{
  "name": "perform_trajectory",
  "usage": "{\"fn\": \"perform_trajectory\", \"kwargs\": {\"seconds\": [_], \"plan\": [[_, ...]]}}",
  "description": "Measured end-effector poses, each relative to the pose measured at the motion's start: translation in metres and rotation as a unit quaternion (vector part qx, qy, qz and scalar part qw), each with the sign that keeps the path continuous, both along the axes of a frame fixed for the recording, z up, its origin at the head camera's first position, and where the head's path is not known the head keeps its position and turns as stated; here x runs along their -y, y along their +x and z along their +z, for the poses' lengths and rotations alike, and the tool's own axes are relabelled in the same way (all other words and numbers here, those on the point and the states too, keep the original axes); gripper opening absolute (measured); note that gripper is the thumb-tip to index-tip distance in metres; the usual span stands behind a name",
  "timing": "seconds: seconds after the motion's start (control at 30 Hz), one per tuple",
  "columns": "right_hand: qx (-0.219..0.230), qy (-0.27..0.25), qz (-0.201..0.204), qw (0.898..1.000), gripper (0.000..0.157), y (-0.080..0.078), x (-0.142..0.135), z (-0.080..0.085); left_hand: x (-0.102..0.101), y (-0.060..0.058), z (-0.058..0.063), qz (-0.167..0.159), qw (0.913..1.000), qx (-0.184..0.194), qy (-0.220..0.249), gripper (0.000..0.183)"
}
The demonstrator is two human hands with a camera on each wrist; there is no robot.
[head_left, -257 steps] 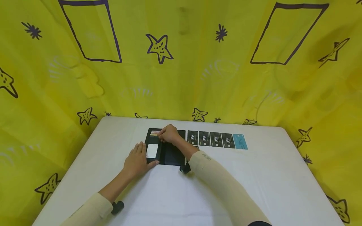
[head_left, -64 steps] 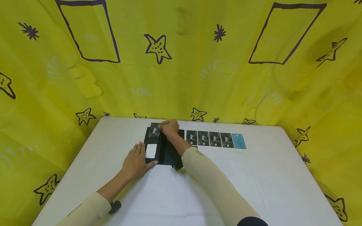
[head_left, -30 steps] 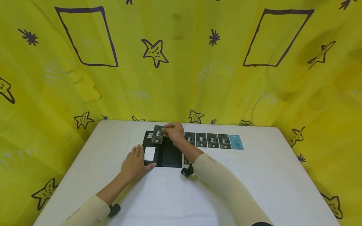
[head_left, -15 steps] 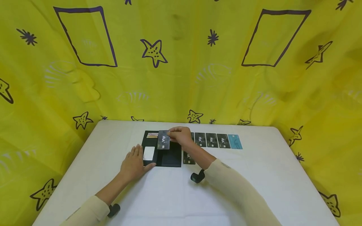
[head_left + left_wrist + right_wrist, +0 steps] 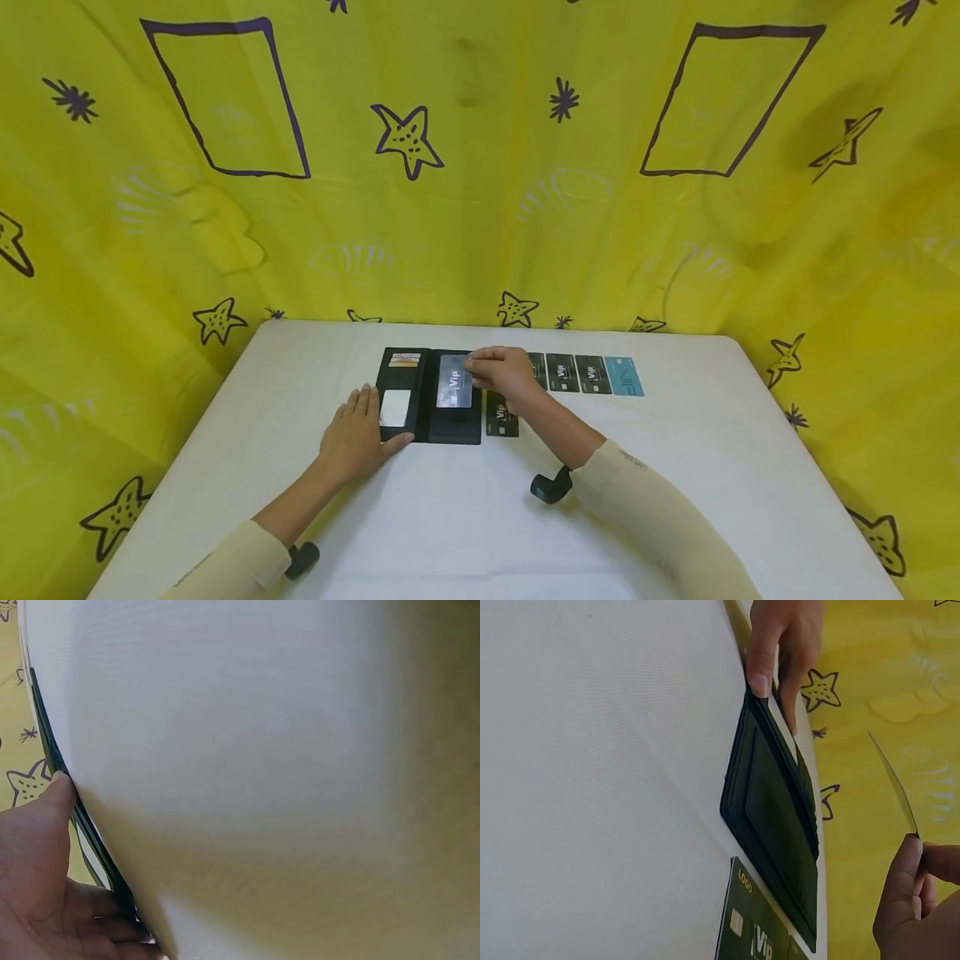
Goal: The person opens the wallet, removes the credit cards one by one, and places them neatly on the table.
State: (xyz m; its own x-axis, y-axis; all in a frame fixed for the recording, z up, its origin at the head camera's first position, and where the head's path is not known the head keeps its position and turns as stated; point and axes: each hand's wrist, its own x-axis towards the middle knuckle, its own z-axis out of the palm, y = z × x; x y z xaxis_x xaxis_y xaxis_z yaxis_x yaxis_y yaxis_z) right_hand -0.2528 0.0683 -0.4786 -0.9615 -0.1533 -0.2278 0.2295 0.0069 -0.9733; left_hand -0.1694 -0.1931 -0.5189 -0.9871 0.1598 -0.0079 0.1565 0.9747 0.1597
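A black wallet [image 5: 455, 429] lies spread flat on the white table, with coloured card edges [image 5: 405, 360] in its upper left slots and a white panel [image 5: 395, 408] below them. My left hand [image 5: 352, 433] rests along the wallet's left side, fingers straight, thumb on its lower edge. Over the wallet's right half, my right hand [image 5: 506, 373] pinches a grey Vip card [image 5: 454, 382] by its right edge. In the right wrist view the pinched card [image 5: 894, 784] is seen edge-on, raised above the wallet [image 5: 772, 810].
Right of the wallet runs a row of black Vip cards [image 5: 562, 372], ending in a blue card [image 5: 624, 376]. Another black Vip card [image 5: 502, 414] lies below the row, beside the wallet. A yellow curtain [image 5: 480, 208] hangs behind the table.
The Vip card was at the wallet's upper left slots; my right hand has drawn it away, rightward across to the wallet's right half. My left hand stays in place.
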Motion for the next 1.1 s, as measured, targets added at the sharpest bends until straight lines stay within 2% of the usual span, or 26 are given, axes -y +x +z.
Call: {"fn": "perform_trajectory", "kwargs": {"seconds": [0.27,0.5,0.67,1.1], "plan": [[0.013,-0.016,-0.015,1.000,0.021,0.009,-0.017,-0.001,0.000,0.001,0.001,-0.005,1.0000,-0.001,0.000,0.103],[0.019,0.002,-0.019,1.000,0.026,0.018,-0.038,-0.007,0.000,0.000,-0.002,-0.003,1.0000,0.004,0.004,0.103],[0.028,-0.004,-0.026,0.999,0.027,0.022,-0.054,-0.013,0.000,-0.001,-0.004,-0.003,1.0000,0.008,0.004,0.104],[0.052,-0.013,-0.049,0.997,0.032,0.031,-0.079,-0.023,0.001,0.000,-0.004,-0.003,1.0000,-0.007,-0.002,0.104]]}}
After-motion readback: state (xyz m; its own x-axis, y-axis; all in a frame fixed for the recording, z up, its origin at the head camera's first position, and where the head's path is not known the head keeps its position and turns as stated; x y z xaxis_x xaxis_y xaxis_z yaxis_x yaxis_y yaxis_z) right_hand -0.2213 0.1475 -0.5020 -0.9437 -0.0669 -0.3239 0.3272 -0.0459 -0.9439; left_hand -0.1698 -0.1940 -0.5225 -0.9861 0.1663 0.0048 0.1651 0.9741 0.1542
